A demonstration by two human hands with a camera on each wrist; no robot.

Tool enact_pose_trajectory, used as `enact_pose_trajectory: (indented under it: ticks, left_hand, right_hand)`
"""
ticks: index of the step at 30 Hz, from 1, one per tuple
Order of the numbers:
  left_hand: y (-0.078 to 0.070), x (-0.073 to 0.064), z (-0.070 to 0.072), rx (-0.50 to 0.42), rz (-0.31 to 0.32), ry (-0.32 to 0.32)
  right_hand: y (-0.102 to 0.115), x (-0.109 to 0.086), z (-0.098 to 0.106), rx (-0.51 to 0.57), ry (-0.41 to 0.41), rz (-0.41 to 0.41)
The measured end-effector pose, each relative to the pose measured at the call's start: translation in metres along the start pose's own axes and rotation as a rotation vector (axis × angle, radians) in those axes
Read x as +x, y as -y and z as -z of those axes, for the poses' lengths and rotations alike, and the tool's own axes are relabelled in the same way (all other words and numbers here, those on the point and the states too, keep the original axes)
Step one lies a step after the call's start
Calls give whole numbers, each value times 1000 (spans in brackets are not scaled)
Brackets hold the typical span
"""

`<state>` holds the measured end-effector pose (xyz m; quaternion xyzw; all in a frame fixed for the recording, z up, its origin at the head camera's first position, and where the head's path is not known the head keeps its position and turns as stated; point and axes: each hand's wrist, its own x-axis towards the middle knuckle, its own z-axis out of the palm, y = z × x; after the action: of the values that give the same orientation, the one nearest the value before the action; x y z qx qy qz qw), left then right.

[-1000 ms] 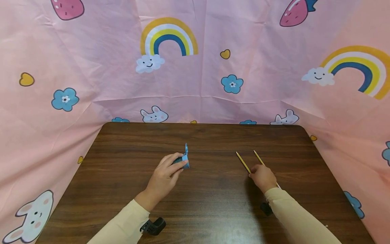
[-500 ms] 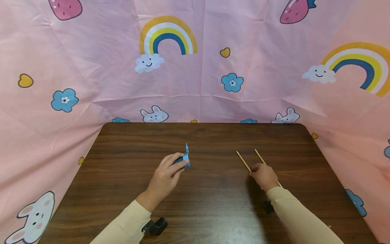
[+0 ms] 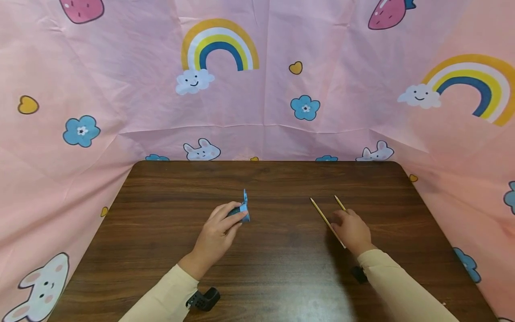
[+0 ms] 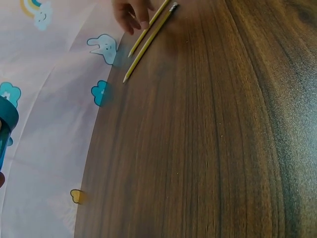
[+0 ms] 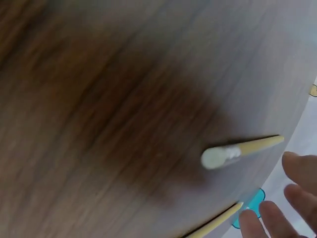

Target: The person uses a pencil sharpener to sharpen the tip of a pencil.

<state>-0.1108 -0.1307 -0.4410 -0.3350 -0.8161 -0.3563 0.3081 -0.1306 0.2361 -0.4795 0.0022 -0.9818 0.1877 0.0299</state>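
A small blue container with its flip lid standing up (image 3: 244, 213) is gripped in my left hand (image 3: 217, 229), over the middle of the table. Its rounded teal end (image 4: 7, 115) shows at the edge of the left wrist view. Two yellow pencils lie on the wood to the right, roughly side by side, tips toward the back. The left pencil (image 3: 320, 213), with a pale eraser end (image 5: 214, 157), is fully exposed. My right hand (image 3: 353, 230) hovers over the right pencil (image 3: 339, 202) and hides its rear part. Its fingers (image 5: 300, 171) are loose and hold nothing.
The dark wooden table (image 3: 277, 264) fills the lower view. Behind and around it hangs a pink cloth (image 3: 157, 98) printed with rainbows, flowers and rabbits. A black wrist device (image 3: 204, 299) sits at the left cuff.
My right hand has let go of the left pencil and shifted slightly right, uncovering its eraser end. The left hand holds the container almost in the same spot.
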Motion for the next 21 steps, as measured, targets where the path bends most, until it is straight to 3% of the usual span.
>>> enact_pose_trajectory:
  ticks: [7,17,21]
  left_hand:
    - [-1,1,1,-3,-8,-10]
    - [-2,2,0,-13,-7,-14]
    - [-3,3,0,-12,-10,-16]
  right_hand:
    - [-9,-2,3,2,-34,41]
    - [-23,-5,9,125,119,-61]
    - [-26,-6,10,156,144,-106]
